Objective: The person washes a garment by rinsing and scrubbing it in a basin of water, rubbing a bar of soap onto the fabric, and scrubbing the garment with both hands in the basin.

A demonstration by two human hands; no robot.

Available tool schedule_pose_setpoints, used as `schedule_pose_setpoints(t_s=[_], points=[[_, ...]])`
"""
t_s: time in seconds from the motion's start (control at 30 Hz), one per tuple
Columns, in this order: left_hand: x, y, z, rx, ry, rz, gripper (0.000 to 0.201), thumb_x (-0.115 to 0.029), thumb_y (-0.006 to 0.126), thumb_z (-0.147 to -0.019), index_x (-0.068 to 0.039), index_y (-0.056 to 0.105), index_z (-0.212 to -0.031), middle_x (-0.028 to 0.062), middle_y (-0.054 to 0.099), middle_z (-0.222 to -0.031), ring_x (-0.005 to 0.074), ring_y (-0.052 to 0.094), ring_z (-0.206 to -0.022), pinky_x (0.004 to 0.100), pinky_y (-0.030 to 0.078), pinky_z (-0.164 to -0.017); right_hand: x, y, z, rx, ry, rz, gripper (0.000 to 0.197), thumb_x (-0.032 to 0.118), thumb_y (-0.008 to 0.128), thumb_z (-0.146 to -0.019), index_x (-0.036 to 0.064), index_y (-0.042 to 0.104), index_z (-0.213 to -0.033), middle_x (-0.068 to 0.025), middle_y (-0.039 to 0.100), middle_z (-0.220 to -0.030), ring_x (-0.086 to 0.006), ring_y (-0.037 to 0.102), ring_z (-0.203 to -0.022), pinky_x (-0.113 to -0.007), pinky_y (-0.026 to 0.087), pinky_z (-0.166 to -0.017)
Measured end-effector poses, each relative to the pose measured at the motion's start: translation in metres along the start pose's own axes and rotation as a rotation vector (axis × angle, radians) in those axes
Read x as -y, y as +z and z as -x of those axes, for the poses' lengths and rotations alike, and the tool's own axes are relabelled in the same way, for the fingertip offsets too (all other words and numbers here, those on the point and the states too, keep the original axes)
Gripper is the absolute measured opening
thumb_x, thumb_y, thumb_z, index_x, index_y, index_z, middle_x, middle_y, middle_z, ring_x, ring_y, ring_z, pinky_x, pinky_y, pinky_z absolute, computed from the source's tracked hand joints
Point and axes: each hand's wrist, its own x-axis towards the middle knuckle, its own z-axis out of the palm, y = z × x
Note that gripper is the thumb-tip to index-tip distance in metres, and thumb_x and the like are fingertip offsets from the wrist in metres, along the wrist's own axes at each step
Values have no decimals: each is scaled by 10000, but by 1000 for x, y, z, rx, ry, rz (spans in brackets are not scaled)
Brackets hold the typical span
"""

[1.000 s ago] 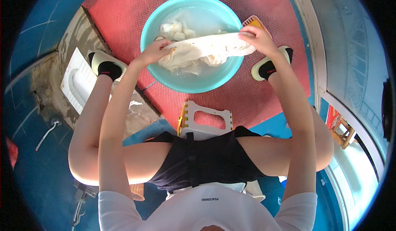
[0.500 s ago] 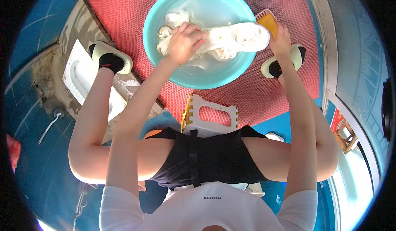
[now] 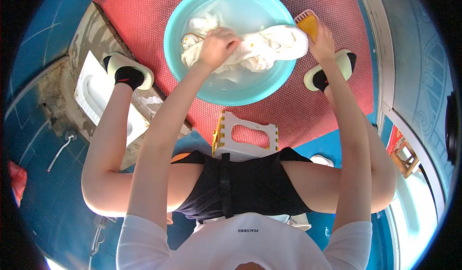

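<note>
A wide turquoise basin (image 3: 211,95) holds cloudy water and a wet, bunched white cloth (image 3: 269,41) with small yellow spots. One end of the cloth lies up against the basin's right rim. My left hand (image 3: 219,47) is over the middle of the cloth, fingers curled and pinched at it; the fingertips are partly hidden. Just outside the right rim, my right hand (image 3: 323,43) grips a yellow scrubbing brush (image 3: 308,26) with a pale, ridged edge. The brush is beside the end of the cloth.
Red textured matting (image 3: 202,120) lies under the basin. A white and yellow step stool (image 3: 228,147) stands in front of me. My slippered feet flank the basin. At left is a white squat toilet (image 3: 94,96); a door frame (image 3: 385,77) runs along the right.
My left hand's fingers have drawn in from lying spread over the cloth to a pinch. My right hand still holds the brush beside the rim, barely moved.
</note>
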Motion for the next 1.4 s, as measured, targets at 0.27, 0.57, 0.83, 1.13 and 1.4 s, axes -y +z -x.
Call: schedule_pose_setpoints(t_s=[0.27, 0.57, 0.83, 1.13, 1.4], points=[[-5, -13, 2, -33, -539, 651, 110, -86, 466, -831, 4, 527, -851, 82, 605, -814, 128, 558, -794, 258, 421, -750, 5, 17, -4, 17, 57, 129, 637, 335, 540, -746, 71, 245, -1245, -102, 352, -1218, -291, 337, -1103, -399, 272, -936], [-17, -12, 9, -58, -250, 142, 60, -123, 609, -707, -70, 613, -735, 57, 594, -785, 182, 549, -744, 298, 448, -673, 12, 13, -3, 20, 54, 151, 634, 304, 542, -748, 80, 234, -1255, -79, 347, -1206, -274, 305, -1118, -396, 250, -942], [-11, 0, 5, -110, -116, -62, 68, -121, 623, -638, -90, 622, -699, 27, 589, -720, 215, 538, -724, 335, 430, -642, 7, 23, -3, -44, 31, 209, 668, 342, 574, -710, 71, 259, -1233, -102, 385, -1156, -280, 338, -1065, -402, 264, -919], [-18, -14, 8, -146, -409, 284, 100, -109, 599, -664, -58, 608, -749, 64, 577, -716, 234, 541, -718, 332, 436, -656, 14, 25, -18, 32, 152, 366, 528, 259, 608, -662, -13, 376, -1050, -121, 496, -993, -271, 398, -951, -380, 305, -814], [-19, -4, 2, -67, -50, -177, 66, -164, 615, -654, -106, 620, -687, 13, 577, -703, 193, 528, -729, 311, 436, -655, 16, 21, -18, 131, 223, 358, 340, 159, 509, -721, -4, 403, -1000, -137, 498, -1022, -266, 379, -997, -397, 241, -882]])
